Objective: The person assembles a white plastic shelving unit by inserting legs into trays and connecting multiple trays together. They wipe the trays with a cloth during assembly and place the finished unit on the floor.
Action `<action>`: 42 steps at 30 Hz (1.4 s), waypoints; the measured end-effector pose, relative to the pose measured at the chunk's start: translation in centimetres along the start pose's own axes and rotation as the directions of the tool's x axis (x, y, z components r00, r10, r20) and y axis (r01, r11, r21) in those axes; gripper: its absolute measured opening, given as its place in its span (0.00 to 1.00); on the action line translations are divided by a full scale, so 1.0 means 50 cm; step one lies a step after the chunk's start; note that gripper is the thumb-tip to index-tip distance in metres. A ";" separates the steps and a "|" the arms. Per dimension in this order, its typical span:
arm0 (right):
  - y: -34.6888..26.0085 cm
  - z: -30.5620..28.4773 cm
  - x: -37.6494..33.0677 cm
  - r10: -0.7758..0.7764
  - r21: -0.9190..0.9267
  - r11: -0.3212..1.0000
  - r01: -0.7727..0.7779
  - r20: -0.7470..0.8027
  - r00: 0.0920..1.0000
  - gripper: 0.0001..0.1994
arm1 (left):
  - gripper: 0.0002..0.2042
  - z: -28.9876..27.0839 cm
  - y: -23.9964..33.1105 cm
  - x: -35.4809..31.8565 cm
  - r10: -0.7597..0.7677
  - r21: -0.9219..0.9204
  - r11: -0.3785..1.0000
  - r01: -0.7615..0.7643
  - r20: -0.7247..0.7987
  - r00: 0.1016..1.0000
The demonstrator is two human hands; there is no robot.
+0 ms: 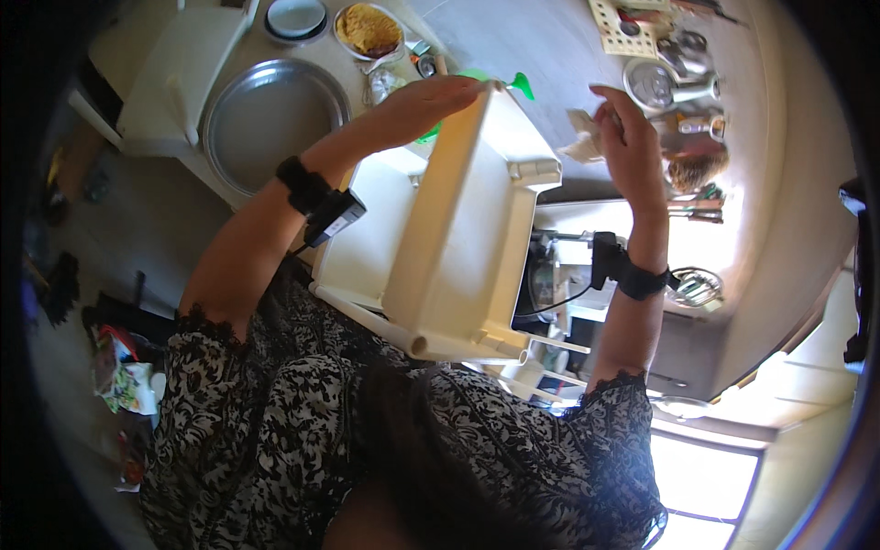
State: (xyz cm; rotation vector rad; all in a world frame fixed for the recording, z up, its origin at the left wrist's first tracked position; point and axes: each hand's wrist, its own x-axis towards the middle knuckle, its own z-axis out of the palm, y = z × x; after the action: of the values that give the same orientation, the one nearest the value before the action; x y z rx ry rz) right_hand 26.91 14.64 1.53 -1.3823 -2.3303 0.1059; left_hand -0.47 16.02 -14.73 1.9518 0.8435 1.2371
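Note:
A white plastic shelf rack [458,220] with trays and round corner sockets stands tilted close in front of my body. My left hand [440,99] grips its far upper corner, and the fingertips are partly hidden at the edge. To the right of the rack, my right hand [632,142] is raised with bent fingers. A pale, crumpled cloth [581,139] hangs at those fingers, apart from the rack and somewhat blurred. A green plastic piece [522,85] shows just beyond the rack's far corner. Each wrist wears a black strap with a small device.
At the far left, a large round metal tray [275,124] stands near a plate of yellow food [368,32] and a pale bowl [295,16]. A white plastic chair [174,87] is beside them. Utensils and a cream perforated rack [628,32] are at the far right.

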 end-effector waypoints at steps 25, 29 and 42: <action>0.508 0.390 -0.256 0.171 0.930 0.191 0.313 -0.346 0.923 0.14 | 0.38 0.654 0.270 0.300 -0.456 0.930 0.208 -0.302 0.366 0.812; 0.513 0.350 -0.265 0.127 0.907 0.337 0.254 -0.311 0.942 0.17 | 0.30 0.641 0.276 0.309 -0.410 0.925 0.233 -0.300 0.373 0.832; 0.507 0.322 -0.289 0.102 0.802 0.503 0.323 -0.426 0.899 0.14 | 0.21 0.593 0.281 0.316 -0.356 0.908 0.298 -0.294 0.391 0.849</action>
State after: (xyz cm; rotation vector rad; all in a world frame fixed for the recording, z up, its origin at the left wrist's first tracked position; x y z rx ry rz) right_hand 47.26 17.42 -24.71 -0.6140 -1.5554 0.7534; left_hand 34.68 14.95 -5.34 2.9632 1.4997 -0.1485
